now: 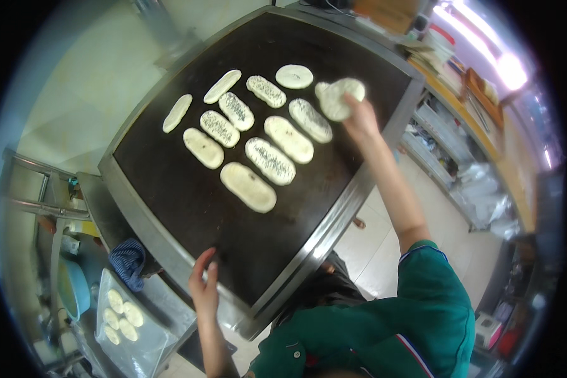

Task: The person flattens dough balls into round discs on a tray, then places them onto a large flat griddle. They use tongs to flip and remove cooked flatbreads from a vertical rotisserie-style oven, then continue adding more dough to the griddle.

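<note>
My right hand [359, 113] grips a pale flat dough piece [342, 101] over the right part of a dark metal griddle [274, 236]; a smaller dough lobe sticks out at its left. My left hand [204, 281], holding nothing, hovers with fingers apart by the griddle's near left edge. Several oval flatbreads lie on the plate. Some bear dark seeds, such as the seeded flatbread [270, 161]; others look plain, such as the plain flatbread [248, 187]. A round flatbread [294, 76] lies left of the held dough.
A steel rim [312, 245] surrounds the griddle. To the lower left are a plastic-covered tray [146, 349] with several dough pieces [124, 315], a striped blue cloth [128, 262] and a blue basin [75, 288]. A wooden counter [515, 175] with shelves below stands at the right.
</note>
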Demonstrator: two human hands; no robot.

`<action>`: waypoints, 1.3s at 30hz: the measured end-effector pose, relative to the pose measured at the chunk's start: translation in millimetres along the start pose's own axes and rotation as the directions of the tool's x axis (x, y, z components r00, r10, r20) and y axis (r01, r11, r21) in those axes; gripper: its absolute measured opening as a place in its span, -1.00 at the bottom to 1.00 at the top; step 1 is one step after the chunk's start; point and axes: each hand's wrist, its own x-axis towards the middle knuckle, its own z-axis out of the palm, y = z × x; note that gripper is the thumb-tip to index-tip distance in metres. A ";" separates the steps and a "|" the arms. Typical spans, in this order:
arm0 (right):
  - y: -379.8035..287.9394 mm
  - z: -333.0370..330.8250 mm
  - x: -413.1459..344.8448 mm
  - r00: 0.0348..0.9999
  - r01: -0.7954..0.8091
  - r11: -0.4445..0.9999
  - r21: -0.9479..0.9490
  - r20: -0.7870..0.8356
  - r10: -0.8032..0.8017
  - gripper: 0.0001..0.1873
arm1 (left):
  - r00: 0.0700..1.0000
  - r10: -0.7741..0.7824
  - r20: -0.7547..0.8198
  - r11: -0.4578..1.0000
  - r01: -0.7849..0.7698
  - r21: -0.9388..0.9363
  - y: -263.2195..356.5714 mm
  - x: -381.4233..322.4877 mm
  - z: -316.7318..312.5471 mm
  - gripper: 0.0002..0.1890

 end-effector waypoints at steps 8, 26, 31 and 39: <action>-5.1 -33.3 183.5 0.503 0.720 -0.284 -0.633 0.759 -0.414 -0.34 | 0.940 -0.197 -0.278 0.980 0.187 -0.064 13.5 8.2 50.1 -0.65; -79.1 -107.7 195.8 0.898 0.425 -0.372 -0.825 0.335 0.285 -0.64 | 0.898 -0.158 -0.410 0.950 0.251 0.185 26.4 15.6 76.1 -0.67; -43.2 -134.6 201.8 0.627 0.777 -0.057 -0.626 0.779 -0.003 -0.68 | 0.878 -0.134 -0.459 0.957 0.235 0.170 24.0 12.1 77.1 -0.65; -55.4 -130.1 177.0 0.664 0.683 -0.276 -0.677 0.732 -0.153 -0.82 | 0.849 -0.055 -0.526 0.933 0.231 0.275 4.2 -32.2 57.9 -0.72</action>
